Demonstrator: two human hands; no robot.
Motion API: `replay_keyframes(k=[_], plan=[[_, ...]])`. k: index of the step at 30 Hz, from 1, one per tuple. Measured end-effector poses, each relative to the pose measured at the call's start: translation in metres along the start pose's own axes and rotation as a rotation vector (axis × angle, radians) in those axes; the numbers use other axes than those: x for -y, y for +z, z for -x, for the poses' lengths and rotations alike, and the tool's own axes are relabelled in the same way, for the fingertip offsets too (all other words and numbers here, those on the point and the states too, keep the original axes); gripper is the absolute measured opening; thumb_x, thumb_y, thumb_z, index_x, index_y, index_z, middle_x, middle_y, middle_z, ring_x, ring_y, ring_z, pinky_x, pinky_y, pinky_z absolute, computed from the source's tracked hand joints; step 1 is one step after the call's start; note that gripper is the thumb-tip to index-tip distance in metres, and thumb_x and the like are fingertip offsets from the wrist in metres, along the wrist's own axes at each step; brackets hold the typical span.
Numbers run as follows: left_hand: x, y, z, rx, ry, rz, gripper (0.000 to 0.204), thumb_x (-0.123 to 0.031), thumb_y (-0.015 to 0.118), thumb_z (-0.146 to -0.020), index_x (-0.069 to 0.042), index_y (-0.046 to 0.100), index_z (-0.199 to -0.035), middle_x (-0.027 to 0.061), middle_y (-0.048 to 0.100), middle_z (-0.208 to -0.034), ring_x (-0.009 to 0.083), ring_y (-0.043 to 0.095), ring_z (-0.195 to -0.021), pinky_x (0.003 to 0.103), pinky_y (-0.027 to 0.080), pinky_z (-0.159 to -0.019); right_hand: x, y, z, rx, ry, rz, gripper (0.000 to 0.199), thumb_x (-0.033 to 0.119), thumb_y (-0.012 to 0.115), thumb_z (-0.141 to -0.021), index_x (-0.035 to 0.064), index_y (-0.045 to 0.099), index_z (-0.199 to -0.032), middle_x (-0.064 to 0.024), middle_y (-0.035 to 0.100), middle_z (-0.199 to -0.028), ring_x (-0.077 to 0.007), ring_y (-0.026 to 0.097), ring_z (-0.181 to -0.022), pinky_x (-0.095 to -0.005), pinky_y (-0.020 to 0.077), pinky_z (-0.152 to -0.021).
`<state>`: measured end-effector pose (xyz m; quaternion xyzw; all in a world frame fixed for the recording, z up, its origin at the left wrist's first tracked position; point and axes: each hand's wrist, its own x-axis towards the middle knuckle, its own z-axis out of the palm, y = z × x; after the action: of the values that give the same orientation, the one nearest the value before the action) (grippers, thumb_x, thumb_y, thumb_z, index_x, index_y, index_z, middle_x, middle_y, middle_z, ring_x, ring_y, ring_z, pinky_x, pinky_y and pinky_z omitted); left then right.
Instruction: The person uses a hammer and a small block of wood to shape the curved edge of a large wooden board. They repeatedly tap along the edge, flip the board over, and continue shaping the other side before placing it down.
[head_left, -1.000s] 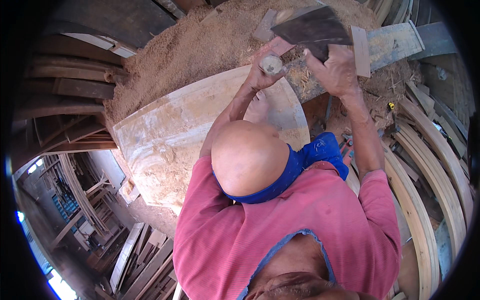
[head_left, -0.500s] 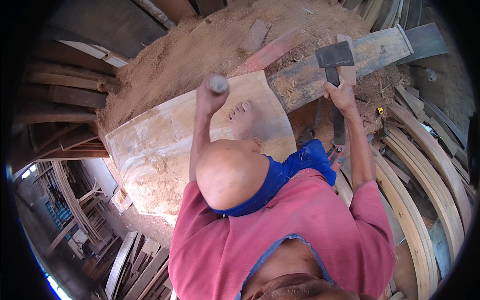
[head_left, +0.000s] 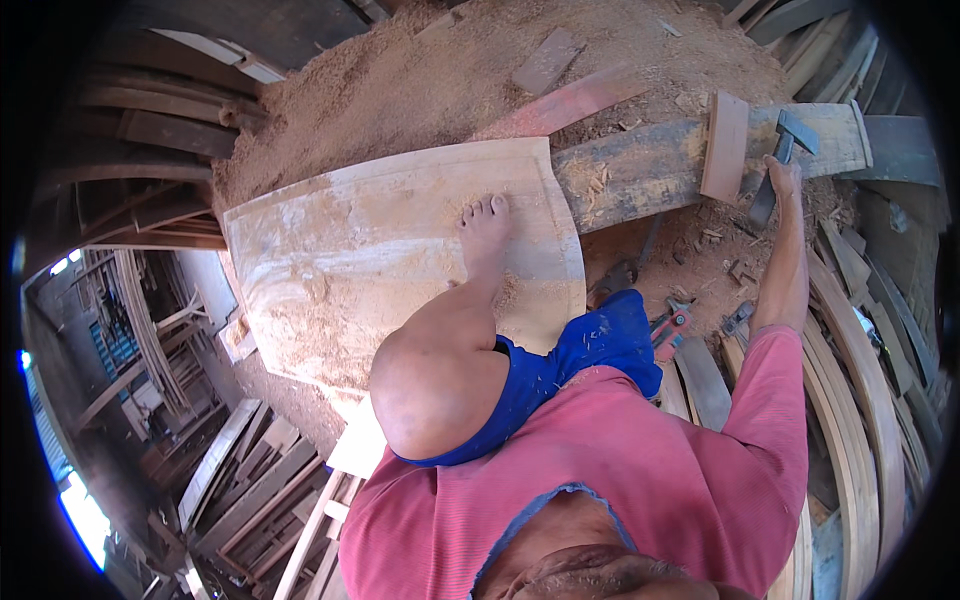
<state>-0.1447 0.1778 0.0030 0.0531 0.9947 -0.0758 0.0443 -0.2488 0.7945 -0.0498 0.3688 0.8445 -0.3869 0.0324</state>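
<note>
My right hand is closed round the handle of a hammer at the far right. Its dark head is over a long weathered plank, and the handle's lower end sticks out below my fist. Left of the hammer, a short brown wooden block lies across the plank. A broad pale wooden board, strewn with sawdust, spreads across the middle, with my bare foot planted on it. My left hand is out of the picture.
Sawdust is heaped behind the board, with a reddish plank in it. A red-handled tool lies on the ground near my shorts. Curved timber strips line the right side; stacked lumber stands at lower left.
My right hand has moved right and away with the hammer. My left hand, earlier above the board gripping something with a round end, has left view. The brown block now shows uncovered.
</note>
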Motion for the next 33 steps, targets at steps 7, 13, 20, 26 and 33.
replay_keyframes(k=[7,13,20,26,33], plan=[[0.002,0.003,0.016,0.010,-0.069,-0.020,0.018,-0.015,0.050,-0.095,-0.009,0.055,-0.111,0.0098,0.066,-0.113,0.0326,0.065,-0.105,0.049,0.050,-0.088,-0.017,0.050,0.027,-0.058,-0.132,0.152,0.074,0.033,0.072,-0.084,-0.0121,0.046,-0.137,-0.0325,0.059,-0.129,-0.0431,0.057,-0.123,-0.0449,0.0433,-0.104],[-0.012,0.008,0.005,-0.062,-0.093,-0.012,0.025,-0.018,0.046,-0.098,-0.009,0.058,-0.118,0.0103,0.067,-0.116,0.0333,0.063,-0.111,0.052,0.048,-0.091,-0.028,0.026,0.084,-0.146,-0.102,0.145,0.073,0.033,0.070,-0.087,-0.0074,0.043,-0.142,-0.0313,0.055,-0.136,-0.0448,0.053,-0.127,-0.0478,0.0401,-0.108],[-0.035,0.020,0.003,0.009,-0.412,0.011,0.028,-0.020,0.049,-0.098,-0.009,0.056,-0.123,0.0142,0.066,-0.120,0.0349,0.062,-0.113,0.052,0.051,-0.090,-0.035,0.026,0.204,-0.012,-0.354,0.332,0.055,0.031,0.070,-0.090,0.0033,0.054,-0.135,-0.0281,0.053,-0.135,-0.0444,0.051,-0.126,-0.0510,0.0394,-0.108],[-0.048,0.020,-0.011,0.158,-0.742,0.201,0.036,-0.029,0.053,-0.100,-0.008,0.054,-0.129,0.0172,0.065,-0.121,0.0366,0.062,-0.116,0.054,0.053,-0.089,-0.054,0.030,0.270,0.248,-0.399,0.299,0.045,0.027,0.070,-0.089,-0.0013,0.063,-0.123,-0.0277,0.062,-0.123,-0.0420,0.058,-0.118,-0.0478,0.0462,-0.102],[-0.062,-0.003,-0.003,0.184,-0.657,0.285,0.035,-0.031,0.056,-0.097,-0.008,0.057,-0.124,0.0197,0.066,-0.115,0.0384,0.063,-0.111,0.054,0.053,-0.087,-0.091,0.027,0.261,0.221,-0.263,0.179,0.049,0.027,0.070,-0.089,-0.0030,0.060,-0.127,-0.0299,0.065,-0.121,-0.0432,0.061,-0.116,-0.0472,0.0479,-0.100]])
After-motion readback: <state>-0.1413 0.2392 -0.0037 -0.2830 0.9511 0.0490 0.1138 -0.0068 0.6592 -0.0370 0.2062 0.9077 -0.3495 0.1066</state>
